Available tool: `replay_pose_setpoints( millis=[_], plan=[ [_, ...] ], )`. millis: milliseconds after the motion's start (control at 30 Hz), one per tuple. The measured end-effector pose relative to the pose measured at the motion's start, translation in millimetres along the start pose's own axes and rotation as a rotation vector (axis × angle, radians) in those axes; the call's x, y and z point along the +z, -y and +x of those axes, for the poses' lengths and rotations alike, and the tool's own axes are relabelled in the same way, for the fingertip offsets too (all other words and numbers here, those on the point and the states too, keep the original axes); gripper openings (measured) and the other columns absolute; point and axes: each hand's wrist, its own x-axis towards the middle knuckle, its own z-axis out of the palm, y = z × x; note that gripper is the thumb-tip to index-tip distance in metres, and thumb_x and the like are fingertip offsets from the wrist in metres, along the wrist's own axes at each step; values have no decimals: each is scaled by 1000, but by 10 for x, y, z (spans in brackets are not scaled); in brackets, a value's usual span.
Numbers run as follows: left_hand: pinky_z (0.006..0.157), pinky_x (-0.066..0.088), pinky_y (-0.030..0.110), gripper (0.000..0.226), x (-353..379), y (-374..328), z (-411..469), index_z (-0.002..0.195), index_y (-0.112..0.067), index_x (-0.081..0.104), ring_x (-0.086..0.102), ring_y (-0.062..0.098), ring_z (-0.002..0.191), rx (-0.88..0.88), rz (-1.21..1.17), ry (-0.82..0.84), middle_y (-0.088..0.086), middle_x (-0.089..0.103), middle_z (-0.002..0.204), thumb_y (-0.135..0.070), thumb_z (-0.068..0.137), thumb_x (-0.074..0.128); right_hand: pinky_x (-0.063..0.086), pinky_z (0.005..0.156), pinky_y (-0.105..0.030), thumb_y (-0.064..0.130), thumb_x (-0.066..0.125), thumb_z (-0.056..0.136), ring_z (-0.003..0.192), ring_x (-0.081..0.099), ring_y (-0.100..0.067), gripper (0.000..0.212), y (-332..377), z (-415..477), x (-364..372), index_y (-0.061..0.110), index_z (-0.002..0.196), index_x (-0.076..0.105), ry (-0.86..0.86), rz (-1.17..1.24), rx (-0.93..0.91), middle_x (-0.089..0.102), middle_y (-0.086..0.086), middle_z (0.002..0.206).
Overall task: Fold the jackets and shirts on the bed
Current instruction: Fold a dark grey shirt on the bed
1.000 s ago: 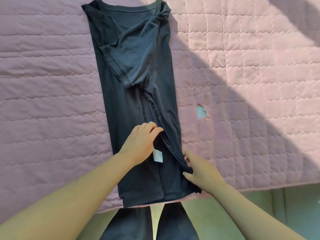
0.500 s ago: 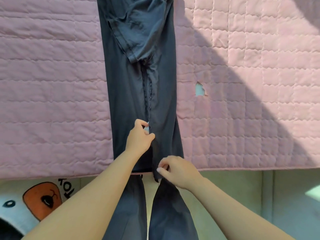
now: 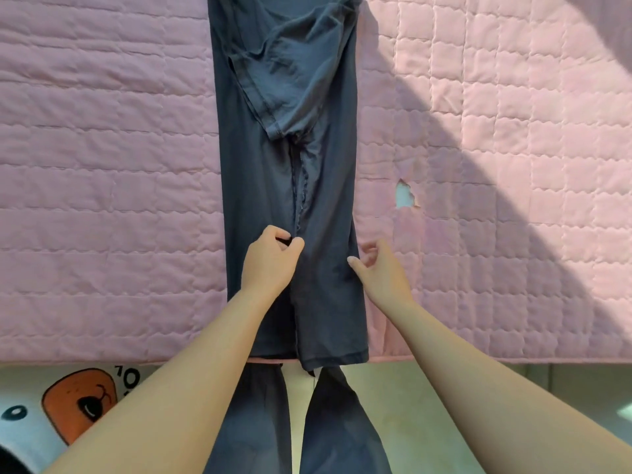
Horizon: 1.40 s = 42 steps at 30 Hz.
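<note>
So the left hand is curled nearly closed on top of the dark shirt, thumb and fingers pinched together right at the centre line where the two folded-in sides meet; looks like it's nipping a bit of fabric there, though I can't make out exactly what's between the fingertips. The right hand is loosely open at the shirt's right edge, fingers curled a little, thumb tip touching the edge of the cloth but not actually gripping anything.

The shirt itself is laid out as a long narrow strip on the bed, sides folded inward, with a sleeve turned over on top near the far end. Its hem reaches the near edge of the pink quilted bedspread and hangs over just slightly. There's a small tear in the bedspread just right of the shirt. Down below the bed edge you can see the person's dark trouser legs and a cartoon-print mat on the floor to the left.
</note>
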Motion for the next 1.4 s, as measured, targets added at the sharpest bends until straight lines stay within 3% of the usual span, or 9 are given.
replay_pose_setpoints(
  millis=[267, 367, 500, 700, 833, 967, 1100, 1267, 1400],
  plan=[
    [100, 47, 36, 59, -345, -693, 1067, 137, -12, 45, 61, 16, 103, -36, -432, -61, -1, 63, 106, -35, 87, 67, 44, 80, -29, 19, 51, 94, 82, 54, -11, 20, 663, 733, -102, 17, 114, 54, -101, 8, -237, 56, 6, 97],
    [96, 51, 35, 43, -514, -861, 1408, 123, -8, 56, 65, 18, 96, -68, -595, -36, -1, 62, 101, -28, 87, 69, 34, 71, -18, 14, 51, 93, 78, 50, -10, 20, 1086, 1154, -230, 15, 112, 57, -173, 7, -339, 55, 5, 95],
    [64, 55, 19, 12, -751, -1036, 1778, 100, -13, 65, 69, 15, 92, -27, -725, 100, 1, 71, 104, -18, 89, 68, 39, 78, -24, 10, 51, 91, 81, 50, -14, 22, 1678, 1761, -445, 12, 112, 56, -231, -34, -465, 56, 0, 93],
    [82, 57, 30, 26, -952, -1216, 2132, 112, -12, 64, 70, 16, 95, 76, -679, 96, 2, 72, 108, -19, 88, 70, 30, 75, -15, -7, 27, 81, 86, 44, -15, 66, 2423, 2485, -719, 26, 136, 42, -351, -83, -516, 36, -7, 108],
    [70, 53, 22, 23, -997, -1272, 2292, 113, -13, 61, 67, 13, 94, 84, -639, 73, 0, 69, 108, -16, 91, 66, 39, 79, -27, -6, 29, 85, 90, 51, -27, 56, 2592, 2851, -949, 26, 123, 56, -367, -307, -475, 31, -3, 112],
    [88, 54, 37, 18, -985, -1189, 2454, 105, -19, 61, 64, 23, 102, 49, -650, 23, 5, 67, 112, -8, 91, 58, 43, 96, -42, 0, 46, 88, 110, 52, -29, 43, 2544, 3139, -1089, 25, 121, 58, -95, -723, -582, 36, -4, 135],
    [95, 51, 46, 32, -991, -1159, 2504, 118, -17, 60, 64, 25, 106, 53, -700, -33, 7, 68, 112, -11, 87, 56, 42, 89, -38, 21, 53, 95, 111, 54, -32, 19, 2622, 3160, -1288, 22, 111, 62, -195, -814, -454, 53, -10, 123],
    [87, 50, 36, 15, -1109, -1384, 2628, 103, -19, 54, 61, 21, 96, 129, -602, -212, 5, 64, 106, -10, 91, 53, 40, 93, -35, 10, 43, 90, 119, 50, -30, 34, 2733, 3102, -1291, 24, 113, 64, -475, -639, -328, 49, -9, 130],
    [81, 53, 35, 39, -1168, -1463, 2715, 111, -17, 47, 60, 21, 89, 20, -622, -233, 4, 59, 105, -31, 79, 64, 42, 90, -32, 18, 45, 87, 106, 56, -26, 26, 2728, 3071, -1097, 20, 107, 61, -527, -281, -360, 58, -8, 116]
  ],
)
